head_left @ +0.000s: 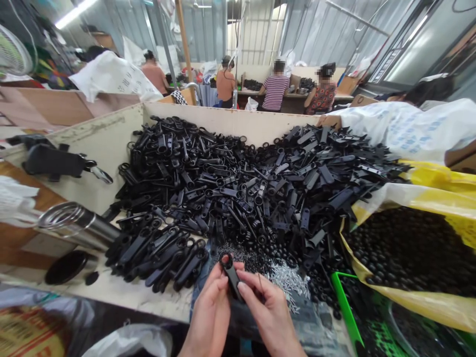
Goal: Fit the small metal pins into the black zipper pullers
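1. My workshop has pale corrugated walls, and at a far bench several co-workers sit facing away from me.
2. Before me, a cream board-walled bin holds a wide heap of matte black plastic zip pulls.
3. To the right, a yellow-and-white woven sack is packed with small round black parts, beside a bright green plastic tray. To the left lies a brushed-steel cylinder.
4. At the heap's near edge sits a small pile of slim silver metal pins.
5. Above that edge, my left hand and right hand pinch a black plastic pull with a ring at one end between them, fingertips pressed on its flat shank. That firm, close pinch steadies it and leaves the ring clear and in sight.
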Motion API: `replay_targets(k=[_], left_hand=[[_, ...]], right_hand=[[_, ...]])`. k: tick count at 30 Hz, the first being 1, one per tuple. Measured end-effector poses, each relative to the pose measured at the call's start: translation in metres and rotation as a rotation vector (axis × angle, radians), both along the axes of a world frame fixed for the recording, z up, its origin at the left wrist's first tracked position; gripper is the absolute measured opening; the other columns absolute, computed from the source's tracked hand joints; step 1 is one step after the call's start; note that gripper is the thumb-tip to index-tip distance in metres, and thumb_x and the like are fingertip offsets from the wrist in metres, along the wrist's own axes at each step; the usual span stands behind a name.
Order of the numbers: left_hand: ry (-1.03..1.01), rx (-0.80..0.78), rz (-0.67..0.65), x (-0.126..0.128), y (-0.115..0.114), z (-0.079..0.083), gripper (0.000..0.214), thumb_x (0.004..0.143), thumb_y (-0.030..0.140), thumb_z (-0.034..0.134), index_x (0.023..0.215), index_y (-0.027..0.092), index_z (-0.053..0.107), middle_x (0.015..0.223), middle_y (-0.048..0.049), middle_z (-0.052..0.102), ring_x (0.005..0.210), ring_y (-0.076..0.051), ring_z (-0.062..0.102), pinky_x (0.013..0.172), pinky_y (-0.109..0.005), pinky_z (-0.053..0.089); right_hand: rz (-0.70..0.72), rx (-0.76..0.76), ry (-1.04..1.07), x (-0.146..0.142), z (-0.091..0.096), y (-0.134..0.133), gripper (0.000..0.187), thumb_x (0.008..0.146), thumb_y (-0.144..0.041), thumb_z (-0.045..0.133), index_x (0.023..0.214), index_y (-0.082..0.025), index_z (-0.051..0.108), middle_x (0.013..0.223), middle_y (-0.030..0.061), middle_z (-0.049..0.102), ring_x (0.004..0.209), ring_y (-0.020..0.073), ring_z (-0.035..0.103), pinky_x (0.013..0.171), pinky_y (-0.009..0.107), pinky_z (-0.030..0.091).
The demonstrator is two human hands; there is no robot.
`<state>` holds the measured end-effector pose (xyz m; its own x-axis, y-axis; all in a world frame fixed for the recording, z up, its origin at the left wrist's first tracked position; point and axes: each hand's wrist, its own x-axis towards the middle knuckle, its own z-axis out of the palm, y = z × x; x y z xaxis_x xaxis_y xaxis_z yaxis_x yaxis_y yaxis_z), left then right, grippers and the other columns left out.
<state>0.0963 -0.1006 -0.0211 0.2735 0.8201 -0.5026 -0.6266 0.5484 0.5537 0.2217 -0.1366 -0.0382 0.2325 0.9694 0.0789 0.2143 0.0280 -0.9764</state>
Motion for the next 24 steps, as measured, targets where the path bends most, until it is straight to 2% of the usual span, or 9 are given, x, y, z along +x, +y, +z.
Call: replay_targets(k=[6, 11, 14, 16, 18, 20, 22, 24], left_hand=[[0.062, 0.008, -0.026, 0.003, -0.004, 0.001, 0.044, 0.066, 0.035, 0.087, 0.106, 0.021, 0.078, 0.112, -0.0092, 0.078, 0.124, -0.033, 0.061, 0.113, -0.046, 0.04], [0.176, 0.115, -0.014, 0.008, -0.004, -0.002, 0.05, 0.068, 0.043, 0.089, 0.111, 0.022, 0.076, 0.114, -0.0099, 0.078, 0.118, -0.03, 0.065, 0.107, -0.042, 0.047], [0.314, 0.145, 0.031, 0.01, -0.004, -0.007, 0.05, 0.065, 0.049, 0.09, 0.103, 0.019, 0.076, 0.103, -0.0097, 0.079, 0.108, -0.029, 0.069, 0.097, -0.038, 0.052], [0.383, 0.168, 0.053, 0.009, -0.003, -0.011, 0.05, 0.067, 0.052, 0.088, 0.102, 0.019, 0.075, 0.101, -0.0087, 0.079, 0.106, -0.029, 0.069, 0.094, -0.036, 0.053], [0.429, 0.215, 0.052, 0.006, -0.002, -0.016, 0.046, 0.072, 0.051, 0.085, 0.105, 0.02, 0.074, 0.105, -0.0075, 0.078, 0.107, -0.027, 0.068, 0.094, -0.033, 0.052], [0.463, 0.251, 0.032, 0.002, -0.001, -0.021, 0.042, 0.078, 0.049, 0.082, 0.108, 0.021, 0.073, 0.107, -0.0063, 0.077, 0.107, -0.025, 0.067, 0.094, -0.031, 0.051], [0.492, 0.267, 0.008, 0.0, -0.002, -0.023, 0.04, 0.081, 0.047, 0.079, 0.112, 0.022, 0.072, 0.108, -0.0053, 0.077, 0.105, -0.023, 0.067, 0.091, -0.028, 0.051], [0.507, 0.269, -0.02, -0.001, -0.004, -0.024, 0.039, 0.084, 0.046, 0.076, 0.115, 0.022, 0.071, 0.103, -0.0039, 0.076, 0.095, -0.02, 0.067, 0.085, -0.026, 0.052]], right_hand=[[-0.047, -0.004, 0.031, -0.003, -0.004, -0.001, 0.03, 0.095, -0.046, 0.066, 0.106, -0.024, 0.082, 0.097, 0.0082, 0.081, 0.084, 0.0239, 0.076, 0.075, 0.031, 0.063], [-0.089, 0.024, 0.057, -0.008, -0.009, -0.002, 0.024, 0.095, -0.04, 0.065, 0.107, -0.024, 0.08, 0.111, 0.009, 0.079, 0.102, 0.0259, 0.076, 0.089, 0.035, 0.062], [-0.082, -0.009, 0.083, -0.014, -0.007, -0.001, 0.022, 0.095, -0.038, 0.066, 0.105, -0.023, 0.078, 0.111, 0.0087, 0.08, 0.097, 0.0246, 0.077, 0.083, 0.031, 0.062], [-0.072, -0.054, 0.076, -0.017, -0.004, 0.0, 0.023, 0.095, -0.04, 0.065, 0.1, -0.022, 0.077, 0.111, 0.0093, 0.08, 0.085, 0.0226, 0.077, 0.073, 0.028, 0.062], [-0.064, -0.072, -0.008, -0.019, 0.001, 0.0, 0.025, 0.096, -0.042, 0.062, 0.088, -0.021, 0.074, 0.102, 0.0089, 0.08, 0.073, 0.0205, 0.075, 0.067, 0.027, 0.06], [-0.057, -0.04, -0.15, -0.018, 0.006, 0.0, 0.029, 0.097, -0.041, 0.059, 0.08, -0.022, 0.072, 0.091, 0.007, 0.078, 0.073, 0.0208, 0.073, 0.069, 0.028, 0.057], [-0.054, -0.013, -0.26, -0.014, 0.01, 0.002, 0.03, 0.097, -0.041, 0.058, 0.078, -0.023, 0.072, 0.085, 0.0056, 0.073, 0.076, 0.0212, 0.071, 0.07, 0.029, 0.054], [-0.066, -0.056, -0.263, -0.009, 0.012, 0.005, 0.031, 0.095, -0.045, 0.06, 0.078, -0.022, 0.071, 0.08, 0.0044, 0.069, 0.069, 0.0194, 0.066, 0.064, 0.028, 0.051]])
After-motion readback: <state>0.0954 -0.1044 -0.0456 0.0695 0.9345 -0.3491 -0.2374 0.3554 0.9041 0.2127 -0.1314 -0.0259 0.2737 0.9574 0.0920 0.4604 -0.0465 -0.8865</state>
